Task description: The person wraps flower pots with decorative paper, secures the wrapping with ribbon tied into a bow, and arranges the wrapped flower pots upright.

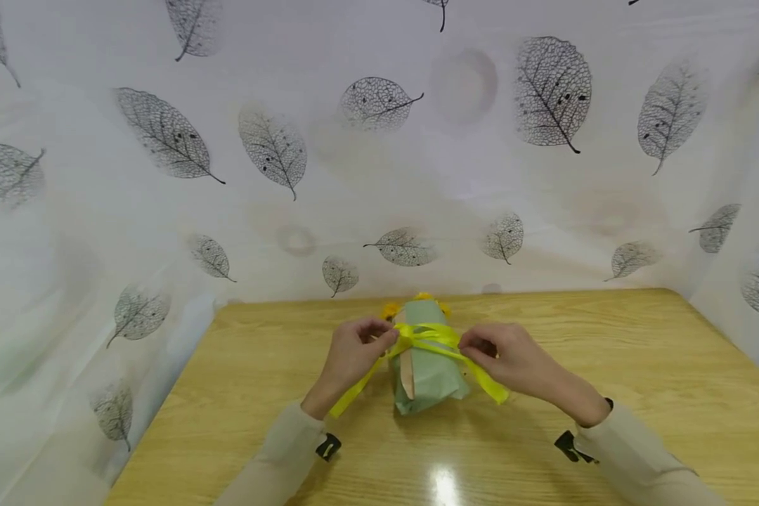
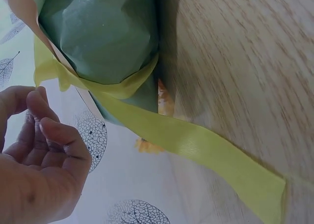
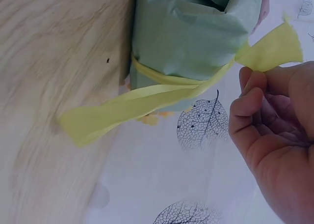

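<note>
A bouquet wrapped in green paper (image 1: 433, 379) lies on the table, with orange-yellow flowers (image 1: 390, 310) showing at its far end. Around the wrap runs a yellow ribbon (image 1: 490, 385), looped into a bow on top, its two tails hanging to either side. My left hand (image 1: 357, 351) pinches the ribbon at the bow's left side between thumb and finger. On the other side my right hand (image 1: 506, 355) pinches the right loop, which fans out above the fingertips in the right wrist view (image 3: 279, 49). A tan paper edge (image 1: 407, 376) shows along the wrap's left.
The wooden table (image 1: 607, 337) extends to both sides of the bouquet and toward me. Behind it hangs a white cloth (image 1: 405, 176) printed with dark leaves, which also closes off the left and right sides. Black buckles (image 1: 327, 446) dangle at both wrists.
</note>
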Available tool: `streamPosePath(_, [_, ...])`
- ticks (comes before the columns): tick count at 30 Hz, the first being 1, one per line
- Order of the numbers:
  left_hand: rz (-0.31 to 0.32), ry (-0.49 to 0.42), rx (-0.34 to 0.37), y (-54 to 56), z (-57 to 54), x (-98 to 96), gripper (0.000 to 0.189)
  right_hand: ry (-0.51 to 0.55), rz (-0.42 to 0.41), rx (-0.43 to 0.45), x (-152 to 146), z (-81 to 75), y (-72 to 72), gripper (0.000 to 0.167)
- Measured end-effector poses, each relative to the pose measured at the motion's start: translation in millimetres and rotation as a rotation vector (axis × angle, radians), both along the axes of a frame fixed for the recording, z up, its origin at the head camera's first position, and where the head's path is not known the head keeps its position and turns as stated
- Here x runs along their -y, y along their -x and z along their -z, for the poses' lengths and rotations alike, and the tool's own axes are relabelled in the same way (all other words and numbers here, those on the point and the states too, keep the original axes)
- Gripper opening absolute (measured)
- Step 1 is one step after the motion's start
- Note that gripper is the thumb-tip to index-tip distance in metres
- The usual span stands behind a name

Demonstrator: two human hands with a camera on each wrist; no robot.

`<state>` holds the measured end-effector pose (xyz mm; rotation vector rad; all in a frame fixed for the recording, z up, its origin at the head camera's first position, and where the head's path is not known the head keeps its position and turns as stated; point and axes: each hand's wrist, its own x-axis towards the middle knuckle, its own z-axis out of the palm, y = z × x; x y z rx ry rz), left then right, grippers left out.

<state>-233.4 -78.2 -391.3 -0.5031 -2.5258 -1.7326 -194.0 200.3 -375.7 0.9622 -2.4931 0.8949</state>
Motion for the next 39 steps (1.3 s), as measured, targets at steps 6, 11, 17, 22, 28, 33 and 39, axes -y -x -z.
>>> streamPosePath(6, [-0.011,0.0,0.019,1.0,2.2,2.1,0.011,-0.03,0.017,0.04,-9,3.5,-6.3,0.015])
streamPosePath(11, [-0.011,-0.005,0.02,1.4,3.5,2.9,0.012,-0.03,0.021,0.019,-13,6.5,-9.3,0.016])
streamPosePath(17, [-0.014,-0.008,0.021,1.1,4.0,4.1,0.01,-0.032,0.025,0.007,-17,6.6,-13.8,0.017])
streamPosePath(22, [-0.021,-0.02,0.032,0.5,2.9,5.1,0.011,-0.055,0.034,0.03,-23,5.9,-17.2,0.015])
streamPosePath(28, [-0.035,-0.033,0.038,0.2,0.8,6.1,0.011,-0.078,0.052,0.052,-33,7.8,-18.4,0.015])
streamPosePath(33, [-0.043,-0.03,0.028,0.4,-0.2,7.1,0.011,-0.091,0.065,0.094,-44,11.3,-20.0,0.014])
streamPosePath(39, [-0.042,-0.023,0.027,0.2,-1.0,8.2,0.011,-0.109,0.104,0.148,-57,14.5,-22.3,0.011])
